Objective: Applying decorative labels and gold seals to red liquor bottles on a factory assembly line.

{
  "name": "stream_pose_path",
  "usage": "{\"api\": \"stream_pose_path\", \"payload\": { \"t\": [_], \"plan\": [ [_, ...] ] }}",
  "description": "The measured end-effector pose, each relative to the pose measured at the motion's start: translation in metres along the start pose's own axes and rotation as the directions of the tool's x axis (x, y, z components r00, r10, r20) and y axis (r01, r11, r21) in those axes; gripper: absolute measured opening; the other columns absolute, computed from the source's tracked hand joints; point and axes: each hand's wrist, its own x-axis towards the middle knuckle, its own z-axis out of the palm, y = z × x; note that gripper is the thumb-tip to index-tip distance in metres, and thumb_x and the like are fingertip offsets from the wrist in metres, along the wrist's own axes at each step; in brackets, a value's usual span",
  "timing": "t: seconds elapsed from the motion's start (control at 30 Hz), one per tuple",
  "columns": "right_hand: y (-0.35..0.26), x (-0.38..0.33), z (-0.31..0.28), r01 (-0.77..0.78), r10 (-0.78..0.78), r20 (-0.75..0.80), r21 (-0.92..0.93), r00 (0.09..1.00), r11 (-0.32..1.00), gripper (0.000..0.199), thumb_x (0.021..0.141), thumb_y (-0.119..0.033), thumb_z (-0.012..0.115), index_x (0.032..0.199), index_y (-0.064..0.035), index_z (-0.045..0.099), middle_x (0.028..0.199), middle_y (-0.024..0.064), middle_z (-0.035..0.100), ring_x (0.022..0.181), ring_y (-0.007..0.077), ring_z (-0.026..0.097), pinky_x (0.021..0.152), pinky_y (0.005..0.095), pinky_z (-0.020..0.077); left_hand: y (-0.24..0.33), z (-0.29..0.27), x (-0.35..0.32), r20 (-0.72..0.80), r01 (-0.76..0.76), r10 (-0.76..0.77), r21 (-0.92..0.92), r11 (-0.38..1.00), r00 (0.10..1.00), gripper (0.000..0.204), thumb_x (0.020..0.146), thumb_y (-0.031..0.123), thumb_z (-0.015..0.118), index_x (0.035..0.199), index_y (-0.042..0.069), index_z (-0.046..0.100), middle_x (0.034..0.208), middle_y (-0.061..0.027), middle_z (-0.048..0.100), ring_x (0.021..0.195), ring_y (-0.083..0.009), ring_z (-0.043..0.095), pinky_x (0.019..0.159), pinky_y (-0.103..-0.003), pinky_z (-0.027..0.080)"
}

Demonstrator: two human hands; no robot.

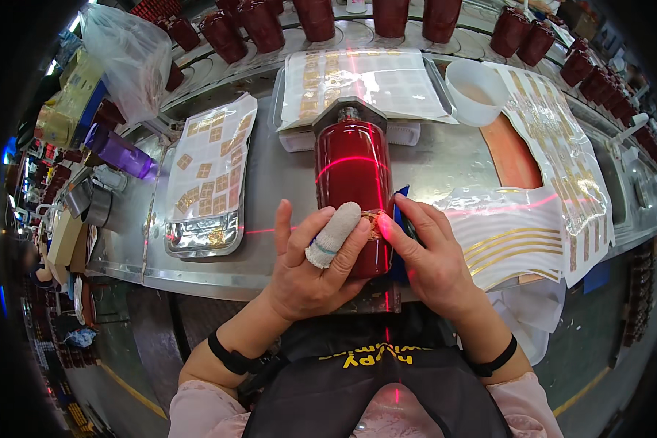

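A glossy dark red bottle (352, 164) lies on its side in front of me, its neck pointing away into a dark angular holder (376, 114). My left hand (317, 255) grips the bottle's near left side, and one of its fingers wears a whitish cloth finger cot. On the other side, my right hand (434, 255) presses thumb and fingers against the bottle. Between the two hands a small gold decal (373, 225) sits on the glass, partly hidden by fingers. A blue piece (401, 257) shows beside the right hand; its kind is unclear. Red laser lines cross the bottle.
Left lies a metal tray (206, 247) with a sheet of gold square decals (210, 164). Another decal sheet (328, 77) covers a tray behind the bottle. A white tub (477, 91) and gold-striped sheets (515, 233) are right. Red bottles (259, 25) line the back; a purple bottle (120, 151) stands left.
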Motion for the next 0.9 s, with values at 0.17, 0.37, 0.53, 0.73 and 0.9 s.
{"api": "stream_pose_path", "payload": {
  "t": [0.17,0.37,0.53,0.73,0.9],
  "plan": [
    [-0.001,0.001,-0.003,0.036,-0.036,0.006,-0.026,0.999,0.999,0.065,0.067,0.000,0.065,0.131,-0.0079,0.056,0.129,0.0242,0.052,0.109,0.0413,0.054,0.095,0.0448,0.0461,0.001,0.000,0.000,0.006,0.025,-0.026,0.015,1.000,1.000,0.062,0.074,0.039,0.071,0.129,0.011,0.060,0.133,-0.0079,0.055,0.122,-0.0261,0.046,0.113,-0.061,0.020],
    [-0.006,0.007,0.001,-0.350,0.479,-0.053,0.614,0.876,0.707,0.027,0.091,-0.009,0.060,0.115,-0.0005,0.053,0.098,0.0109,0.062,0.084,0.0149,0.060,0.076,0.0288,0.0491,0.001,-0.001,0.000,0.027,0.009,-0.009,-0.015,1.000,1.000,0.069,0.065,0.031,0.078,0.127,0.008,0.058,0.132,-0.0118,0.055,0.122,-0.0303,0.047,0.113,-0.060,0.018],
    [0.005,0.005,0.013,-0.449,0.653,-0.055,0.683,0.755,0.577,0.029,0.091,-0.011,0.063,0.115,-0.0005,0.052,0.099,0.0095,0.062,0.087,0.0118,0.058,0.078,0.0269,0.0486,0.003,-0.007,0.004,0.008,-0.019,0.018,0.024,1.000,1.000,0.058,0.075,0.030,0.068,0.130,0.019,0.055,0.134,-0.0053,0.056,0.128,-0.0271,0.041,0.113,-0.061,0.015],
    [0.010,-0.005,0.012,-0.370,0.630,-0.026,0.790,0.776,0.489,0.025,0.094,-0.011,0.061,0.116,-0.0012,0.054,0.100,0.0044,0.061,0.091,0.0074,0.055,0.081,0.0217,0.0466,0.013,-0.008,0.012,0.190,-0.118,0.086,0.167,0.979,0.978,0.049,0.082,0.021,0.062,0.131,0.021,0.053,0.134,-0.0025,0.056,0.133,-0.0282,0.037,0.114,-0.060,0.012],
    [0.004,0.014,-0.004,-0.229,0.351,-0.212,0.447,0.912,0.865,0.032,0.083,-0.006,0.069,0.112,-0.0042,0.057,0.095,0.0067,0.061,0.085,0.0191,0.058,0.078,0.0323,0.0466,0.004,0.002,0.001,-0.107,0.042,-0.052,-0.101,0.994,0.993,0.076,0.065,0.029,0.079,0.135,0.016,0.049,0.132,-0.0109,0.054,0.127,-0.0323,0.042,0.112,-0.064,0.015]
  ]
}}
